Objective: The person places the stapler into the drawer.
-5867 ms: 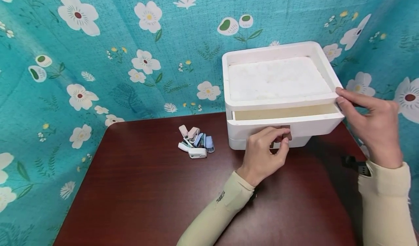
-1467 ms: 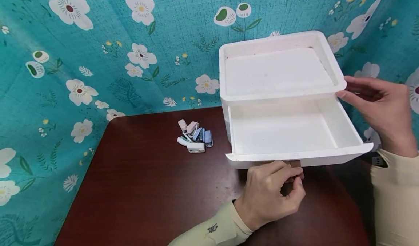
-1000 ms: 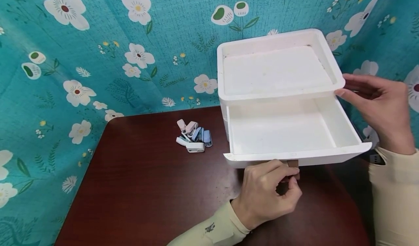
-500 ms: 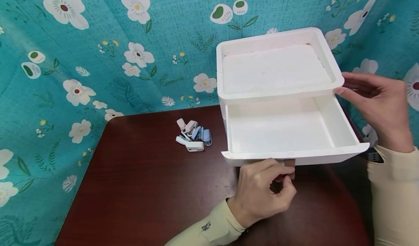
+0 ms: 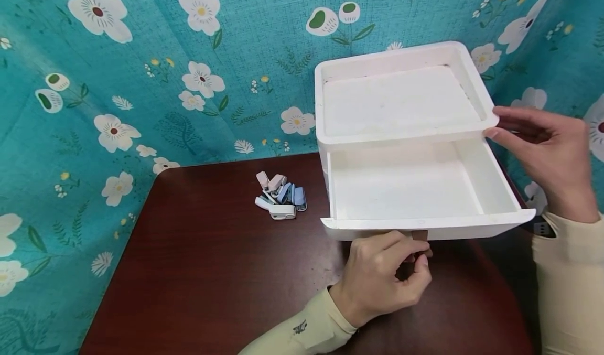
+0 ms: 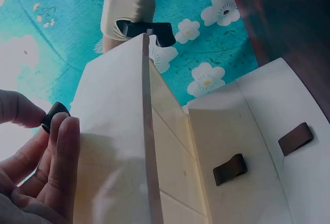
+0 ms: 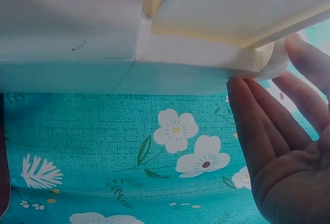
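Note:
A white drawer unit (image 5: 401,137) with a tray-like top stands at the right of the table. Its top drawer (image 5: 406,187) is pulled far out, showing a white inside. Below the drawer front, my left hand (image 5: 384,276) pinches the brown pull tab (image 5: 419,235) between thumb and fingers; the left wrist view shows this dark loop (image 6: 55,116) in the fingertips. With thumb in front and fingers along the side, my right hand (image 5: 549,156) holds the unit's right front top corner. To the left lies a pile of several small staplers (image 5: 282,212), pink, blue and white.
The dark red-brown table (image 5: 212,271) ends at a rounded edge on the right. A teal flowered cloth (image 5: 155,82) hangs close behind and beside it. Two lower drawers have brown pull tabs (image 6: 230,169) of their own.
Since the oldest frame, my left hand has drawn the top drawer from slightly open to far out, while my right hand stays at the corner. Over the last second almost nothing moves.

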Tool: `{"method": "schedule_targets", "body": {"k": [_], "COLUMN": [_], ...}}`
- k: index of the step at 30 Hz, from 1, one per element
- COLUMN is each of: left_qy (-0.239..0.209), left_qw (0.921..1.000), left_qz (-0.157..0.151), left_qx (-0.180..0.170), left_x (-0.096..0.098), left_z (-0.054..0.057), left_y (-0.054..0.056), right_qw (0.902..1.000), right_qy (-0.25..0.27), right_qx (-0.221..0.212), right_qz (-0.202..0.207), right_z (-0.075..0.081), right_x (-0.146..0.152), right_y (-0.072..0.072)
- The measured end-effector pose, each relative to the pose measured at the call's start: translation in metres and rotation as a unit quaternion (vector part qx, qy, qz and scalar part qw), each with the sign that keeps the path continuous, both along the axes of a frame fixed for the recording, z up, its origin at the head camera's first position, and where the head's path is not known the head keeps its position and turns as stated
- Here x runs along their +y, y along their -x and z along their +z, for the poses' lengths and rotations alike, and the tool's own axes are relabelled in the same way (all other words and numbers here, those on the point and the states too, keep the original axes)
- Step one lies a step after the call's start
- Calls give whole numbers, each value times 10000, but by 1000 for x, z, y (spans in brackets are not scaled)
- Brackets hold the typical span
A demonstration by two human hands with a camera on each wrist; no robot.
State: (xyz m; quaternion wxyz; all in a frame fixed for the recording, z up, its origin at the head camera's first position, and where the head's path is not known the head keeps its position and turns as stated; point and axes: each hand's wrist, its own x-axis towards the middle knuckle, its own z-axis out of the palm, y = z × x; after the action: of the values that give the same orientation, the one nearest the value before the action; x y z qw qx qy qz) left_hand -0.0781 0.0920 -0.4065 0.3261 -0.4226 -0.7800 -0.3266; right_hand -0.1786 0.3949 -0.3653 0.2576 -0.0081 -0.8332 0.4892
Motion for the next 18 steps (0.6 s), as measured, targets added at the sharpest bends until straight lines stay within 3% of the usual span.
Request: {"method": "schedule_targets", "body": {"k": [9, 18], "left_qy": [173, 175], "left_qw": [9998, 9994], "left_qz": [44, 169], "left_qx": [-1, -253], "left_x": [-3, -16], "left_z": [2, 10], "left_y": [1, -2], "right_qw": [10000, 9999], "right_qy": [41, -68], "right_qx": [10, -20], "right_qz": [41, -83], "right_z": [0, 0], "right_x": [-2, -2], "right_y": [-2, -2]}}
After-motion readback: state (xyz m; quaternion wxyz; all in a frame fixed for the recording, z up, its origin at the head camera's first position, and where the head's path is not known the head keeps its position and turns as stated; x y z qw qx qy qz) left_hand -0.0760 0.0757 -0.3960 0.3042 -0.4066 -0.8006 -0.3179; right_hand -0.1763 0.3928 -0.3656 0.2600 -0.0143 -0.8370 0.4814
